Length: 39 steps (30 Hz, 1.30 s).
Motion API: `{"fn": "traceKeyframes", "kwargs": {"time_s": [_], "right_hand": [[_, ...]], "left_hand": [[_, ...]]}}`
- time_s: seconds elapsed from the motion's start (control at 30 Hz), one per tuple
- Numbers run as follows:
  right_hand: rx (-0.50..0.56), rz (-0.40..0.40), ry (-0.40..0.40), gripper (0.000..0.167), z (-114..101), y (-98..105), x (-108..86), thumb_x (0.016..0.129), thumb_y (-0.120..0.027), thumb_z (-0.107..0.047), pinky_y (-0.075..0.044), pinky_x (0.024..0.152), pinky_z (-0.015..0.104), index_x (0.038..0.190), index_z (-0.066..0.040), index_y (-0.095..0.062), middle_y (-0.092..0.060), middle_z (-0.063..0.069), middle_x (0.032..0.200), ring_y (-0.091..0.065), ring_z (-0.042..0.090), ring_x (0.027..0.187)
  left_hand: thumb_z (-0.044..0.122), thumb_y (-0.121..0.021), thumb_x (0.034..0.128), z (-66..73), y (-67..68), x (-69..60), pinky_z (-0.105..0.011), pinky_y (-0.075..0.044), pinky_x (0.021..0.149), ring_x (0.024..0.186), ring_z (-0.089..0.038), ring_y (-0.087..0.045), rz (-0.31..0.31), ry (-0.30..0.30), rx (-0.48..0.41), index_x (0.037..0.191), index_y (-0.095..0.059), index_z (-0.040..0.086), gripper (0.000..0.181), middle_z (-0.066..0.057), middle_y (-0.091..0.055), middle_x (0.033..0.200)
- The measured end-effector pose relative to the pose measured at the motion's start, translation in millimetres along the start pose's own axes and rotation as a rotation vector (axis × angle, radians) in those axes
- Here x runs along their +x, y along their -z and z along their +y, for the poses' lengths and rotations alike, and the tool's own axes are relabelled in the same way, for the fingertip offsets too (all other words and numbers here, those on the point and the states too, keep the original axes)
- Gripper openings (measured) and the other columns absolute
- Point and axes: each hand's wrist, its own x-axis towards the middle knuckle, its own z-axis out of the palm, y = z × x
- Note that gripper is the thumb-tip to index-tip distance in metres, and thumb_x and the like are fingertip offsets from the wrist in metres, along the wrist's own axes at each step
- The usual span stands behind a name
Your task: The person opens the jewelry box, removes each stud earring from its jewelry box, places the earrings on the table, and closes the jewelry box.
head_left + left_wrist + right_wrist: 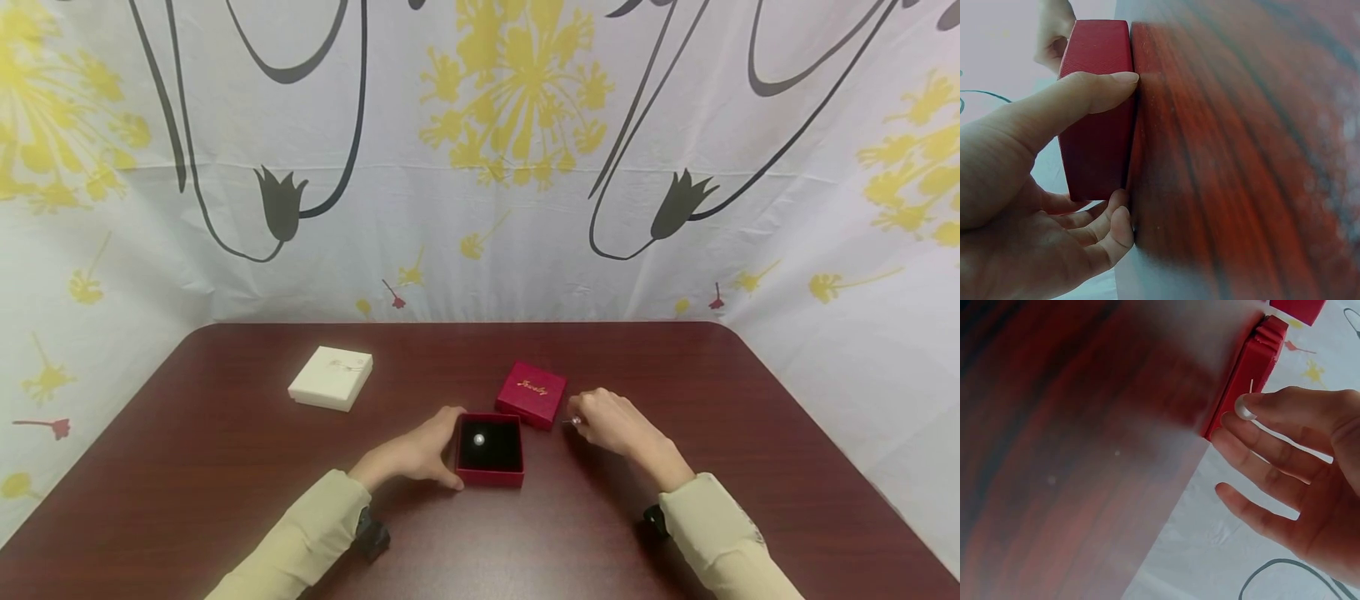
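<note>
A red jewelry box (489,478) with a black lining stands uncovered near the middle of the table. One pearl stud (479,439) sits in the left part of its lining. My left hand (422,448) grips the box from the left; in the left wrist view the thumb lies across one red side wall (1099,147), fingers round another. To the right of the box, my right hand (611,421) pinches a pearl stud earring (1244,407) between thumb and fingers, its thin post sticking out. The red lid (531,393), with gold lettering, lies just left of that hand.
A white box (331,379) with faint lettering lies at the back left of the dark wooden table (420,358). Behind the table hangs a white curtain (390,125) with flower prints.
</note>
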Motion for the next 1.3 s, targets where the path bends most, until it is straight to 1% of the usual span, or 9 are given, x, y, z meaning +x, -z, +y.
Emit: {"fn": "traceKeyframes", "kwargs": {"time_s": [0.1,0.13,0.17,0.37,0.6,0.8,1.0,1.3], "right_hand": [[-0.006,-0.009,-0.012,0.008,0.9,-0.3,-0.1,0.069,-0.065,0.0,-0.041,0.046,0.026,0.071,-0.006,-0.061,-0.057,0.0,0.064,-0.05,0.012,0.054],[-0.007,-0.011,-0.016,0.008,1.2,-0.5,0.0,0.069,-0.065,0.0,-0.041,0.046,0.027,0.071,-0.006,-0.062,-0.058,0.0,0.064,-0.051,0.013,0.054],[-0.006,-0.014,-0.019,0.008,1.3,-0.5,0.1,0.068,-0.065,0.0,-0.042,0.046,0.027,0.071,-0.006,-0.062,-0.058,0.0,0.065,-0.052,0.013,0.054],[0.002,-0.039,-0.044,0.008,1.5,0.0,0.9,0.069,-0.066,0.0,-0.042,0.047,0.028,0.073,-0.006,-0.063,-0.059,0.001,0.066,-0.052,0.014,0.055],[0.011,-0.071,-0.069,0.009,0.6,0.8,1.0,0.07,-0.066,-0.001,-0.04,0.046,0.026,0.071,-0.008,-0.062,-0.056,-0.001,0.063,-0.048,0.011,0.054],[0.02,-0.081,-0.086,0.011,1.0,-0.1,1.2,0.07,-0.066,0.0,-0.038,0.046,0.026,0.068,-0.009,-0.059,-0.052,-0.003,0.06,-0.044,0.01,0.053],[0.026,-0.088,-0.079,0.014,1.3,-0.2,1.3,0.07,-0.066,0.001,-0.036,0.045,0.024,0.066,-0.009,-0.057,-0.049,-0.003,0.059,-0.042,0.01,0.052],[0.028,-0.089,-0.082,0.018,0.9,-0.3,0.9,0.07,-0.064,0.002,-0.036,0.045,0.024,0.064,-0.011,-0.054,-0.048,-0.004,0.058,-0.042,0.01,0.052]], "left_hand": [[0.019,-0.081,0.0581,-0.7,-0.8,1.0,-0.04,-0.034,0.096,0.11,-0.029,-0.041,-0.002,0.012,0.01,0.121,-0.032,-0.009,0.085,-0.018,-0.04,0.114],[0.014,-0.081,0.0567,2.5,0.3,1.0,-0.043,-0.033,0.096,0.111,-0.029,-0.041,-0.008,0.035,-0.004,0.121,-0.032,-0.01,0.084,-0.019,-0.041,0.114],[0.014,-0.081,0.0565,2.5,0.0,1.4,-0.043,-0.033,0.096,0.111,-0.029,-0.041,-0.01,0.043,0.001,0.121,-0.032,-0.009,0.084,-0.018,-0.041,0.114],[0.015,-0.082,0.0562,3.2,0.0,2.1,-0.041,-0.033,0.097,0.112,-0.027,-0.04,-0.019,0.063,0.02,0.123,-0.031,-0.008,0.087,-0.017,-0.041,0.116],[0.015,-0.082,0.0562,3.0,0.4,1.9,-0.042,-0.033,0.097,0.113,-0.027,-0.04,-0.019,0.063,0.005,0.123,-0.031,-0.008,0.087,-0.017,-0.04,0.117],[0.015,-0.082,0.056,2.2,-0.6,2.2,-0.042,-0.033,0.097,0.114,-0.028,-0.04,-0.017,0.058,0.003,0.123,-0.031,-0.009,0.087,-0.018,-0.04,0.117],[0.015,-0.082,0.0561,1.3,-0.8,2.3,-0.042,-0.032,0.098,0.115,-0.028,-0.039,-0.014,0.049,0.016,0.123,-0.031,-0.009,0.088,-0.018,-0.039,0.118],[0.014,-0.082,0.0551,1.2,-1.1,2.6,-0.042,-0.032,0.098,0.114,-0.029,-0.039,-0.011,0.046,0.008,0.122,-0.031,-0.01,0.088,-0.018,-0.04,0.117]]}}
